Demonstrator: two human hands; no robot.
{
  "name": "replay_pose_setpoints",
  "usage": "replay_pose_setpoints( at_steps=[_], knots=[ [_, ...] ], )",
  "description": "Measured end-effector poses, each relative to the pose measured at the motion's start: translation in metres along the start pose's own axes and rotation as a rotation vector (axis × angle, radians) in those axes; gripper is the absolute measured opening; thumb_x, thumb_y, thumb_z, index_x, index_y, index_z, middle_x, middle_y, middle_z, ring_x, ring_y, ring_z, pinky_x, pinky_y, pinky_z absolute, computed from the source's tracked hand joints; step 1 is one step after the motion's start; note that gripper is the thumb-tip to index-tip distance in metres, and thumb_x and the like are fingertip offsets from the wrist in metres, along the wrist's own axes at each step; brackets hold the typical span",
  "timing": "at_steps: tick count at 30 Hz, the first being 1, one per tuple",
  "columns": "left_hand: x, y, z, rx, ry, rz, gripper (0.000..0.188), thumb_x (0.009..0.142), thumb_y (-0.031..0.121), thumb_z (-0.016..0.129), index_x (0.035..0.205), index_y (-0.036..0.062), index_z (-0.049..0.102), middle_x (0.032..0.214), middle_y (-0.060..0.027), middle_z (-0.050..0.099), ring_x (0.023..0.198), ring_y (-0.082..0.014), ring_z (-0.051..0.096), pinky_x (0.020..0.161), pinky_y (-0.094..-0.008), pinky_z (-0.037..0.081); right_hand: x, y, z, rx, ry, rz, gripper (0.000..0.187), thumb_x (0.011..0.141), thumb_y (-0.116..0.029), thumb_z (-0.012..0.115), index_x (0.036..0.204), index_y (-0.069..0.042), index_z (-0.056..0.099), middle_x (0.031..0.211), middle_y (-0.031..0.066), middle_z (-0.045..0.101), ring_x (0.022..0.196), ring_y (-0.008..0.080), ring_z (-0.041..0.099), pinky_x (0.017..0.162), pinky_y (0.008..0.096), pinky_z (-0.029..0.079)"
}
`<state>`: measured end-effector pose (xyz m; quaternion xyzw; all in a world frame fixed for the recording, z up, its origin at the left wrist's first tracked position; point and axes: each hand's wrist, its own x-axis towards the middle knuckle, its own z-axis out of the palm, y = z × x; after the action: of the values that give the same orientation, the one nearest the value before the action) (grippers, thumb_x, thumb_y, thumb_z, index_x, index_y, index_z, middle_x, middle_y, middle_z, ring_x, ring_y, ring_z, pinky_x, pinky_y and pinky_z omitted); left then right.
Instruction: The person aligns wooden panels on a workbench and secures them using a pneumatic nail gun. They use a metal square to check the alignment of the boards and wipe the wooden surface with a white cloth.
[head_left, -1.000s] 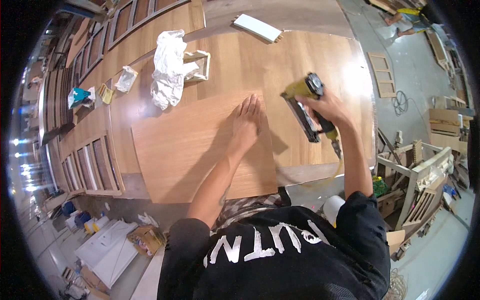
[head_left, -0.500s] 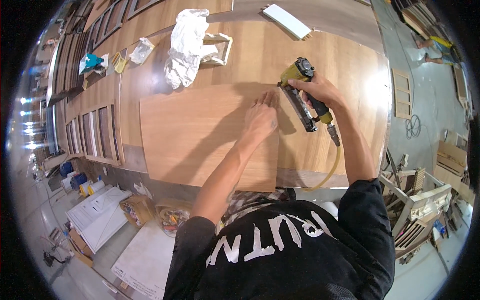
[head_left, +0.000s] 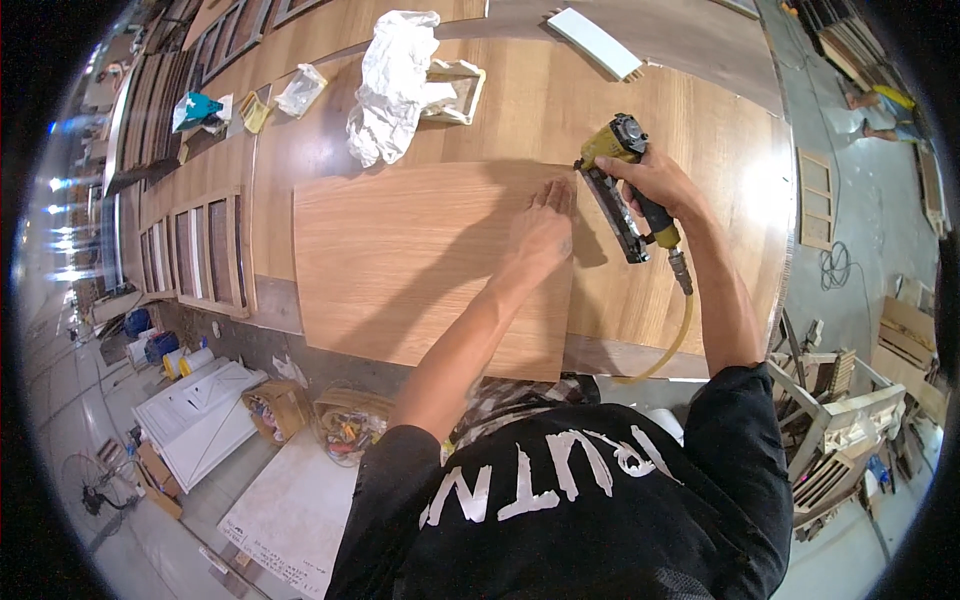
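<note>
My right hand grips a yellow and black pneumatic nail gun. Its nose sits at the far right corner of a thin rectangular wood panel; whether it touches the panel I cannot tell. A yellow air hose runs from the nail gun's handle back toward my body. Flat on the panel, close to that same corner, lies my left hand, fingers stretched out and holding nothing. Beneath the panel is a larger wood-grain worktop, and the panel's near edge reaches past the worktop toward my waist.
Crumpled white paper lies beyond the panel, against a small open box. Farther off is a white strip-shaped piece. Slatted wooden frames stand at the left. A wooden crate of offcuts is at the right.
The whole scene sits slightly farther right in the picture as my view shifts. Both hands, the nail gun and the panel keep about the same places relative to each other.
</note>
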<state>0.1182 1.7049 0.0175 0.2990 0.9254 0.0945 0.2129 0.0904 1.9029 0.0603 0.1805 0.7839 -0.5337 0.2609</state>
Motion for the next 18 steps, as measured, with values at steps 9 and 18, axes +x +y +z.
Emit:
replay_pose_setpoints(
  at_steps=[9,18],
  knots=[
    [0.000,-0.024,0.036,-0.087,0.146,0.086,0.051,0.095,0.025,0.041,0.136,-0.0050,0.038,0.144,-0.0196,0.036,0.133,-0.0345,0.034,0.110,-0.0398,0.029,0.000,-0.007,0.011,-0.197,0.043,-0.071,0.040,0.081,-0.039,0.070,0.072,-0.002,0.058,0.054,0.0045,0.056,0.042,0.0121,0.053,0.041,0.0276,0.043],
    [-0.225,-0.144,0.092,-0.397,0.903,-0.416,0.034,0.092,0.021,0.056,0.116,-0.0022,0.054,0.107,-0.0161,0.058,0.103,-0.0292,0.054,0.094,-0.0392,0.040,-0.056,0.063,-0.003,-0.444,0.633,0.053,0.062,0.084,-0.050,0.061,0.112,0.005,0.052,0.091,0.0295,0.063,0.088,0.0457,0.060,0.073,0.0481,0.048]
  ],
)
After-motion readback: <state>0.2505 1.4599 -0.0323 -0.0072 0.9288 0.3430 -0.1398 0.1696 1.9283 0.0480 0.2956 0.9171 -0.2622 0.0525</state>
